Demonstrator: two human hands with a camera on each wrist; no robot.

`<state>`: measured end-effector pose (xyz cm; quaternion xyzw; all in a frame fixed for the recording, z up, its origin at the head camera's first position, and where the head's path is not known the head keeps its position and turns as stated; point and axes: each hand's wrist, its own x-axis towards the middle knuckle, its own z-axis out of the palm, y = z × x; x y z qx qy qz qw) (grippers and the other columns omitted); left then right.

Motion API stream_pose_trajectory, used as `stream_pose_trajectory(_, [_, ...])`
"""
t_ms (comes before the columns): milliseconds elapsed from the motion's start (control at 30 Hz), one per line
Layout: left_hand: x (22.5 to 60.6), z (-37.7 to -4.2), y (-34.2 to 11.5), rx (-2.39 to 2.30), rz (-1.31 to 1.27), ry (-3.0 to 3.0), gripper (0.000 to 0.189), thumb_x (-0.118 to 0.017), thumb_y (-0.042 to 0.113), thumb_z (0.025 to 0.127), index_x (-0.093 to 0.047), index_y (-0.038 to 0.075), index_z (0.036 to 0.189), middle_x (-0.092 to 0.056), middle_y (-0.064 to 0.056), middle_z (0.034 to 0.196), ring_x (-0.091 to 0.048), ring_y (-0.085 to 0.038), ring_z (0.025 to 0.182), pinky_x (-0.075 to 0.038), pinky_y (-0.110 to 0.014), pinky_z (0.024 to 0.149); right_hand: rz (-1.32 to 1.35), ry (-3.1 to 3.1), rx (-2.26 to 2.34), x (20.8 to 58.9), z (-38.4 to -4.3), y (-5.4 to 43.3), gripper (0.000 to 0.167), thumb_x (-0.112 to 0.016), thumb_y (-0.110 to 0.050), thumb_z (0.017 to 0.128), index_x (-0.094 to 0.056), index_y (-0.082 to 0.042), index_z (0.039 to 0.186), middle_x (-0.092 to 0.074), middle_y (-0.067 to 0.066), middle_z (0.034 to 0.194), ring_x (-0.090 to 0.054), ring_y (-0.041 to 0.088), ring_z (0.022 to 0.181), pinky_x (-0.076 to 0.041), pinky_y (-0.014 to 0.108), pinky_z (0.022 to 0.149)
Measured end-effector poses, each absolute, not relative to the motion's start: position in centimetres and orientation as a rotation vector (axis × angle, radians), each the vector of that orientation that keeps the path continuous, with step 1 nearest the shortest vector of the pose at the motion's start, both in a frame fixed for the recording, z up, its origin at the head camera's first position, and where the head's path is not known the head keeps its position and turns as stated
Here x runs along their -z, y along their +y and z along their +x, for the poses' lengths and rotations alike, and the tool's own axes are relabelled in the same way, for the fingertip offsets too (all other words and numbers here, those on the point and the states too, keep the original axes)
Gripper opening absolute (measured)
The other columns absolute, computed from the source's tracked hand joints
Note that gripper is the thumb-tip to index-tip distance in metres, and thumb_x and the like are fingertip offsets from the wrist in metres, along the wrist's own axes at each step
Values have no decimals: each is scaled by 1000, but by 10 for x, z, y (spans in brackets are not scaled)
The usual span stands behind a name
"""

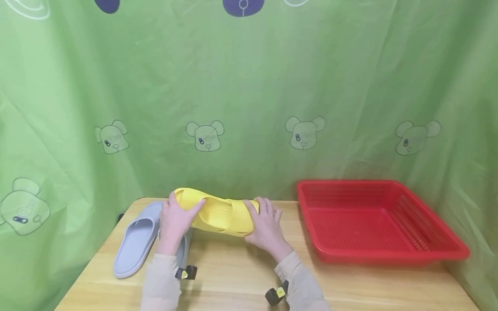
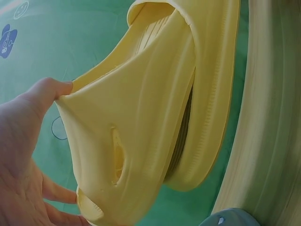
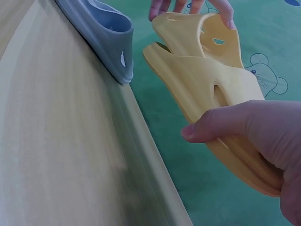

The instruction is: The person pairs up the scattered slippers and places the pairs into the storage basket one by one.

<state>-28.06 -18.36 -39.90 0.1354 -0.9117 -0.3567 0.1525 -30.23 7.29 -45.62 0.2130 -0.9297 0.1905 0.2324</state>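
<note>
Two yellow slippers are held together above the table, one against the other and pointing opposite ways. My left hand grips the nearer slipper at its toe end, thumb on the rim of the upper and fingers at the toe opening. The other yellow slipper lies behind it in the left wrist view. At the right end, my right hand grips the pair, its thumb across the edge of the soles in the right wrist view. Partly under the left forearm are grey-blue slippers.
A red plastic basket with slotted sides stands on the right of the wooden table. A green curtain printed with bear heads hangs behind the table and at its sides. In the right wrist view, a grey-blue slipper sits near the table edge.
</note>
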Motion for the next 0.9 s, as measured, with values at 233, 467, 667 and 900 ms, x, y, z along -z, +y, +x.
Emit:
stream_pose_trajectory(233, [401, -282, -186, 1028, 364, -2581, 128, -59, 86, 66, -17, 4, 154, -31, -32, 149, -36, -51, 134, -35, -61, 110, 580, -2557, -524, 457, -300, 71, 110, -92, -33, 49, -39, -21, 144, -37, 17, 143, -30, 37, 136, -28, 61, 102])
stream_pose_trajectory(467, [401, -282, -184, 1015, 340, -2548, 123, -64, 81, 69, -19, 3, 154, -33, -30, 148, -37, -49, 133, -35, -60, 110, 592, -2579, -530, 456, -301, 73, 120, -95, -35, 50, -31, -23, 151, -32, 17, 151, -25, 38, 143, -23, 63, 111])
stream_pose_trajectory(667, [399, -280, -185, 1015, 333, -2548, 122, -66, 77, 70, -19, 2, 154, -32, -31, 148, -37, -49, 134, -35, -59, 111, 609, -2607, -427, 458, -302, 73, 122, -90, -25, 52, -24, -27, 155, -34, 17, 151, -28, 37, 143, -23, 61, 116])
stream_pose_trajectory(900, [398, -280, -186, 1025, 353, -2583, 126, -63, 81, 68, -15, 4, 155, -28, -31, 150, -34, -51, 135, -33, -61, 112, 602, -2564, -409, 460, -301, 71, 118, -88, -20, 51, -29, -28, 153, -39, 15, 145, -34, 34, 137, -29, 58, 112])
